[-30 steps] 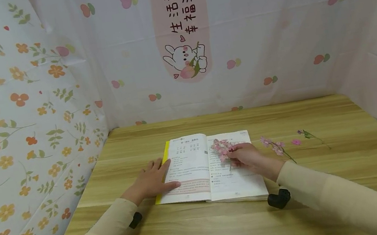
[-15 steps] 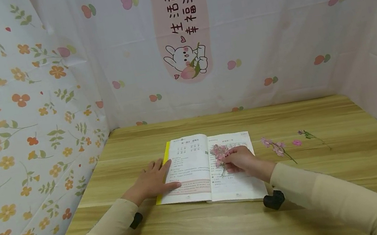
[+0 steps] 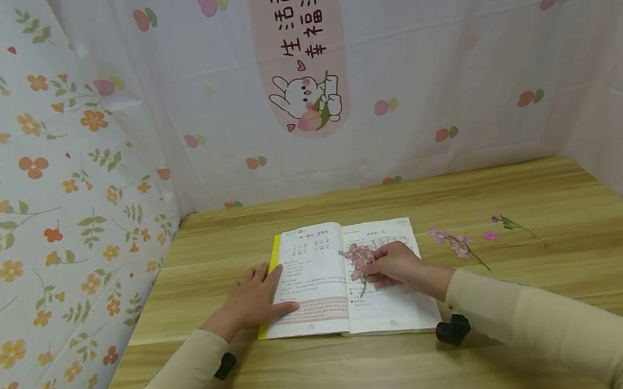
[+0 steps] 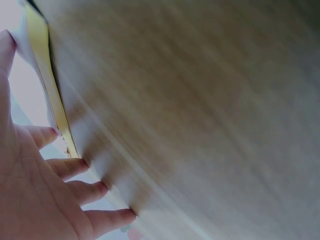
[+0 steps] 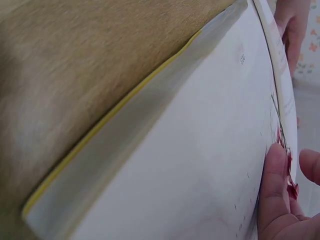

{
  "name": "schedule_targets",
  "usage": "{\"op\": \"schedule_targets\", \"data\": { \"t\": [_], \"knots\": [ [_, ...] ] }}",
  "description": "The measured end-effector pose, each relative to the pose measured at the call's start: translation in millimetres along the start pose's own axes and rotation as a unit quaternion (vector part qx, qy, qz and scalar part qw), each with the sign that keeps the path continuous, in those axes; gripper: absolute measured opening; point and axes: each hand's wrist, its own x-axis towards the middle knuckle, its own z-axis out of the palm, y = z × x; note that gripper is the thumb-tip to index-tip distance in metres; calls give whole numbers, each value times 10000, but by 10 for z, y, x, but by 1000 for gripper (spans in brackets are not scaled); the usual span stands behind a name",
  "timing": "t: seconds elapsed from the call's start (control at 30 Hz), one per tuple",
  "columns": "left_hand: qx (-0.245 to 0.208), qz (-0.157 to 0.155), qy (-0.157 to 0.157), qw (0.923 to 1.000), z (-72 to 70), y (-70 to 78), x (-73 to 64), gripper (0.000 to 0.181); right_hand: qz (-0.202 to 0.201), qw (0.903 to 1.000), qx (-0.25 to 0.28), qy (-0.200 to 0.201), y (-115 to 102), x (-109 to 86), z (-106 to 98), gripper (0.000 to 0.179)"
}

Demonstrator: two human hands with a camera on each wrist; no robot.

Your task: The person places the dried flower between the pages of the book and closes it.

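A book lies open on the table, its left page [image 3: 312, 276] and right page [image 3: 396, 307] both showing printed text. My right hand [image 3: 401, 265] pinches a sprig of pink flowers [image 3: 360, 257] over the right page, close to the spine, with the stem pointing down toward me. In the right wrist view, red-pink petals [image 5: 293, 190] show between the fingers, beside the page. My left hand [image 3: 249, 299] rests on the book's left edge with its thumb on the page. The left wrist view shows its fingers [image 4: 92, 192] spread, tips on the table beside the yellow cover [image 4: 45, 60].
Right of the book lie a pinkish-purple flower sprig [image 3: 459, 244], a single pink blossom [image 3: 490, 235] and a thin purple-flowered stem [image 3: 515, 227]. Wood-grain table [image 3: 342, 387] surrounds them. Patterned cloth [image 3: 211, 101] hangs behind and at the sides.
My right hand has shifted a little left with the pink sprig, bringing it nearer the spine, and its stem has tilted leftward. The left hand stays in place on the book.
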Motion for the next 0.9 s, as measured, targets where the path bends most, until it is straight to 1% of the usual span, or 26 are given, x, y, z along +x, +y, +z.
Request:
{"op": "schedule_targets", "data": {
  "t": [0.1,0.23,0.3,0.4,0.53,0.6,0.67,0.73,0.8,0.9],
  "knots": [
    [-13,7,14,10000,0,0,-5,98,-83,9996,-256,-28,-14,-24,-43,28],
    [-17,8,17,10000,1,7,-4,98,-309,9977,-605,-48,-33,-56,-146,35],
    [-16,1,21,10000,0,9,-6,97,-394,9959,-815,7,-43,-70,-208,35],
    [-6,-4,40,10000,0,10,-6,97,-557,9928,-1057,-22,-67,-89,-323,35],
    [13,-5,62,10000,10,10,-2,97,-933,9861,-1367,-117,-117,-97,-484,36],
    [43,0,72,10000,13,12,-3,97,-1182,9789,-1668,-61,-140,-86,-556,37],
    [71,10,81,9999,17,12,-3,97,-1454,9671,-2088,102,-157,-60,-623,38],
    [105,16,84,9999,16,14,-6,97,-1738,9511,-2533,326,-156,-20,-683,39],
    [94,22,89,9999,12,19,-11,97,-2020,9354,-2857,509,-135,40,-740,40],
    [84,22,82,9999,3,26,-16,97,-2306,9191,-3125,664,-92,129,-807,43]
  ]
}}
